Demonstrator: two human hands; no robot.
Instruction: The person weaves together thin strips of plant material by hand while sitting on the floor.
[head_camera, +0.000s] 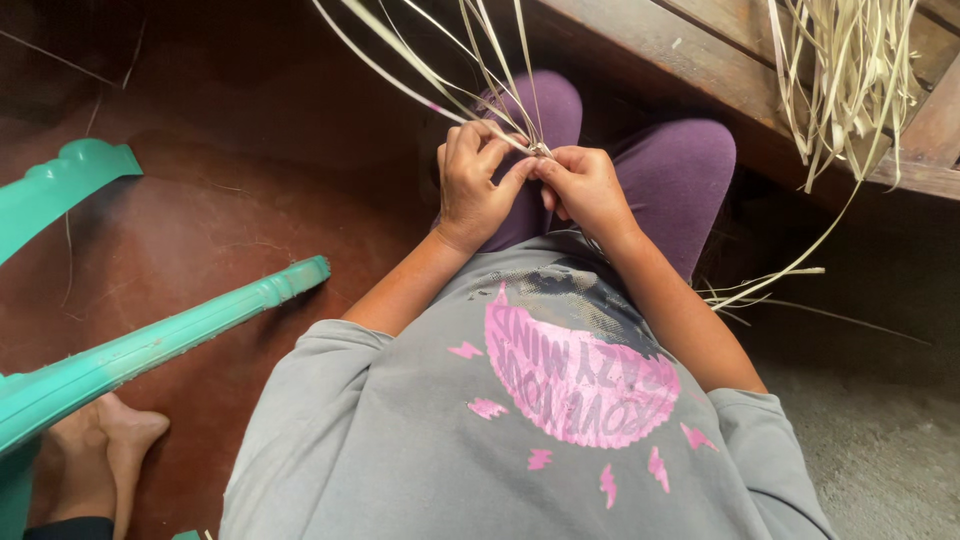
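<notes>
Both my hands meet above my lap, over purple trousers. My left hand (476, 182) pinches several thin pale palm strips (470, 70) where they cross at a small woven knot (540, 150). My right hand (585, 188) grips the same knot from the other side, fingertips touching the left thumb. The strips fan upward and away from the knot, out of the top of the view. My grey shirt with a pink print fills the lower middle.
A bundle of loose pale strips (850, 70) hangs over a wooden bench (700, 50) at the upper right, some trailing to the floor. A green plastic chair (150, 340) stands at the left on the red-brown floor. Another person's bare feet (105, 450) rest at the lower left.
</notes>
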